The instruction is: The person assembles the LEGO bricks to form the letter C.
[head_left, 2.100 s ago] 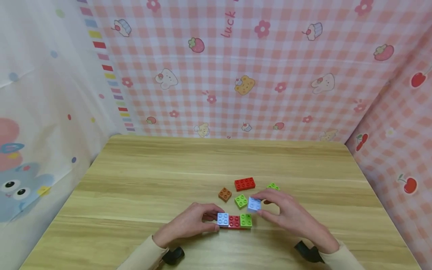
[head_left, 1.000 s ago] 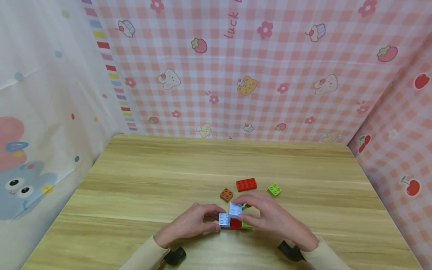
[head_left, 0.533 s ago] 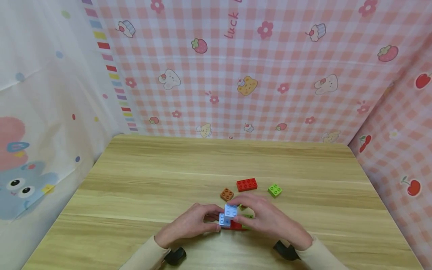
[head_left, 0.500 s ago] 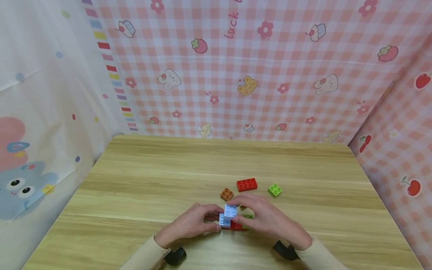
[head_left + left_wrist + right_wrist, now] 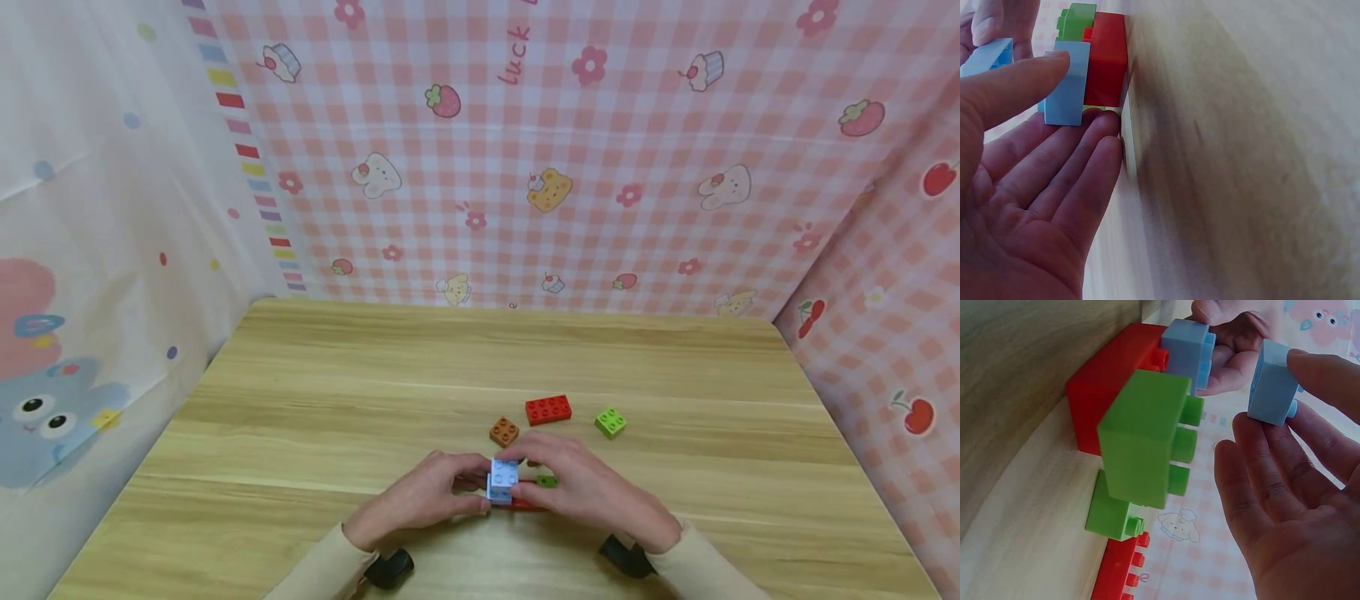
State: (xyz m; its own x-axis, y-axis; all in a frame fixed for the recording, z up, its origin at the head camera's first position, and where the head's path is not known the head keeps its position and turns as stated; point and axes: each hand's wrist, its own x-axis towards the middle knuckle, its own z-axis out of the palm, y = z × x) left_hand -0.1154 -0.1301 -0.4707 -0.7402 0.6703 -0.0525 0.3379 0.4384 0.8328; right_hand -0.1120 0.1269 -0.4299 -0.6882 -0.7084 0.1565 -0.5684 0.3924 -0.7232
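My left hand point(image 5: 420, 498) pinches a light blue brick point(image 5: 1067, 94) that sits on the left end of a long red brick point(image 5: 1113, 372). A green brick point(image 5: 1141, 434) is on the other end of the red one. Between thumb and fingertips, my right hand point(image 5: 596, 485) holds a second light blue brick point(image 5: 1272, 384), studs up. In the head view this brick overlaps the lower blue one. The right wrist view shows a gap between the two.
Behind the hands lie an orange-brown brick point(image 5: 504, 432), a loose red brick point(image 5: 548, 409) and a green brick point(image 5: 611, 422). Another loose green brick point(image 5: 1109, 509) is mostly hidden by the right hand in the head view. Patterned cloth point(image 5: 480, 150) hangs behind the wooden table point(image 5: 337, 375).
My right hand has carried its light blue brick leftward, past the green brick, to above the lower blue one. The left hand keeps its hold on the lower brick.
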